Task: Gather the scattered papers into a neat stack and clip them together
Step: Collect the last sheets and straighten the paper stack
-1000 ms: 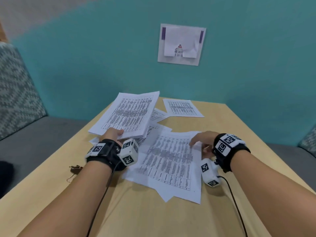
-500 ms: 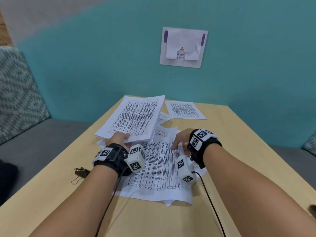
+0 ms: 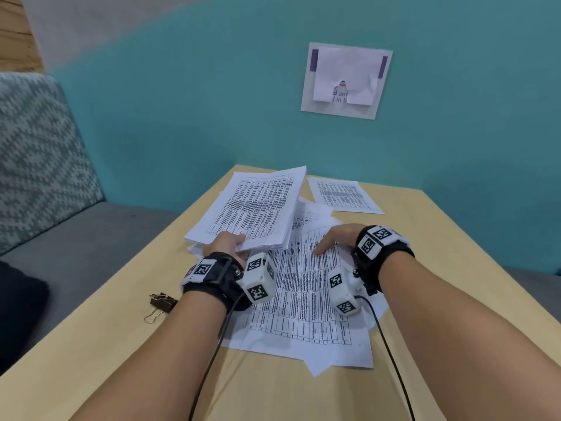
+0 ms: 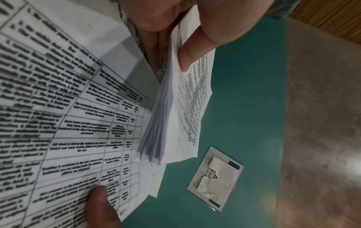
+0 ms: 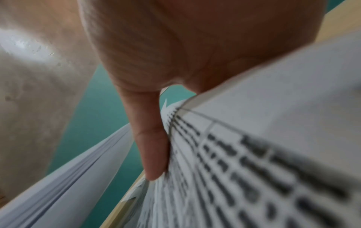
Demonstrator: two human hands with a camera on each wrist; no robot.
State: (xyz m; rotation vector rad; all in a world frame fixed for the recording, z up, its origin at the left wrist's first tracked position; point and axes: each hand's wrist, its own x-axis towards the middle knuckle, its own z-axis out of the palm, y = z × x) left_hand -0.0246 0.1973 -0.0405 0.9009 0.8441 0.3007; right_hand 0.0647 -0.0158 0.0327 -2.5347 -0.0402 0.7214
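My left hand (image 3: 230,242) pinches the near edge of a thick stack of printed papers (image 3: 255,208), thumb on top, and holds it tilted above the table. In the left wrist view the stack (image 4: 158,123) fans out from that hand (image 4: 175,52). My right hand (image 3: 335,238) holds the far right part of the loose sheets (image 3: 303,299) on the table. Its thumb (image 5: 152,146) lies on top and the paper (image 5: 273,154) hides the other fingers. One more sheet (image 3: 343,196) lies apart at the far right. Binder clips (image 3: 162,302) sit left of my left wrist.
The wooden table (image 3: 121,344) stands against a teal wall with a paper notice (image 3: 346,80) taped on it. A grey bench with a patterned cushion (image 3: 36,153) runs along the left side. Wrist-camera cables trail over the near part of the table.
My right hand has moved left across the table, dragging the loose sheets toward my left hand. The left hand still holds the stack in about the same place.
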